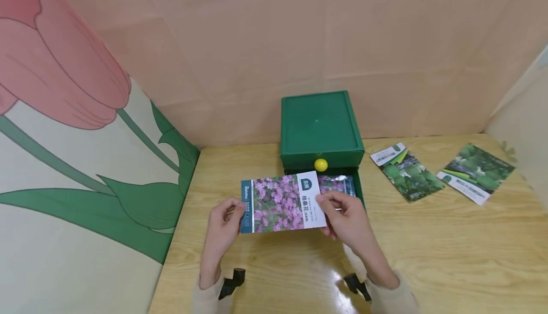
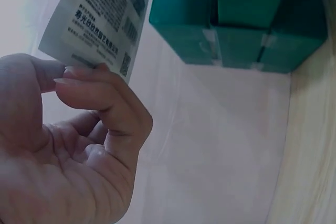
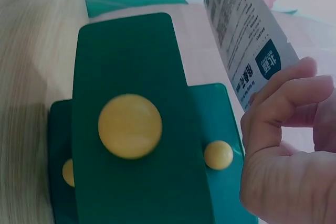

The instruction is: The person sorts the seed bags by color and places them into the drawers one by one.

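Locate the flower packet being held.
Below centre in the head view, the flower packet is held between the left hand and right hand, partly covering the open green drawer.

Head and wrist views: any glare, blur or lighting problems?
Head: bright glare low on the table, right of centre; flower packet evenly lit, big lettering sharp enough. Left wrist: dimmer, bluish, top-left corner washed out; packet's finest print too soft to read. Right wrist: also dim; nearest yellow knob looms large, likely from closeness.
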A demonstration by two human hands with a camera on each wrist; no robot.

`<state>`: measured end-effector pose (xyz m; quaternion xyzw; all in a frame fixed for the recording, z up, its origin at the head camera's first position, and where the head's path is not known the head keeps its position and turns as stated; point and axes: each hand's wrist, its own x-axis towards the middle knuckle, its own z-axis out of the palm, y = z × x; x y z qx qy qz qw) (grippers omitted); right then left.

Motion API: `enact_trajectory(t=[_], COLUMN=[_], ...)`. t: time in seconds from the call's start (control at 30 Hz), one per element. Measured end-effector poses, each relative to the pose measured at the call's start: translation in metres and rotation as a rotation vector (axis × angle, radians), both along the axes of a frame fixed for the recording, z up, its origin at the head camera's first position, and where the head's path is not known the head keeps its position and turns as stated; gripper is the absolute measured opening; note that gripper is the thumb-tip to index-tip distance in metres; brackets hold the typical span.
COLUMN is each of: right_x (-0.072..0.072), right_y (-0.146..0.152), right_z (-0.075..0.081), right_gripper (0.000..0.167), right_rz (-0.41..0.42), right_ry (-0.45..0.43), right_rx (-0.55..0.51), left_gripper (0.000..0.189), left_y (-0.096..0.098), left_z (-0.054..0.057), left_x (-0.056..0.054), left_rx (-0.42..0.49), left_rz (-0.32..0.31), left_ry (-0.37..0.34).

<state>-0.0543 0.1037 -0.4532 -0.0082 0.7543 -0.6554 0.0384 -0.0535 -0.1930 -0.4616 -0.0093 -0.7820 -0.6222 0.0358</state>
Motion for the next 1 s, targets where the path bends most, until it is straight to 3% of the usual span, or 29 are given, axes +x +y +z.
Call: enact_trajectory(t=[0.5,0.77,1.0], right_x=[0.002,0.001,-0.001], right_y=[0.031,0.044,0.052], right_z=[-0.003,-0.009,-0.018], right_gripper=[0.028,0.03,0.032], right_rz=[-0.096,-0.113,-0.138], right_ry=[-0.037,-0.025,-0.046], right_rx=[0.077,0.092,0.108], left_gripper=[0.02,0.02,0.017], left_y=[0.031,0.039,0.04], left_z=[-0.011,-0.015,-0.017], left_x=[-0.012,-0.017,-0.018], left_rx=[0.031,-0.061,-0.081], left_rz=[-0.09,-0.118,-0.202], left_ry=[0.039,0.089,0.044])
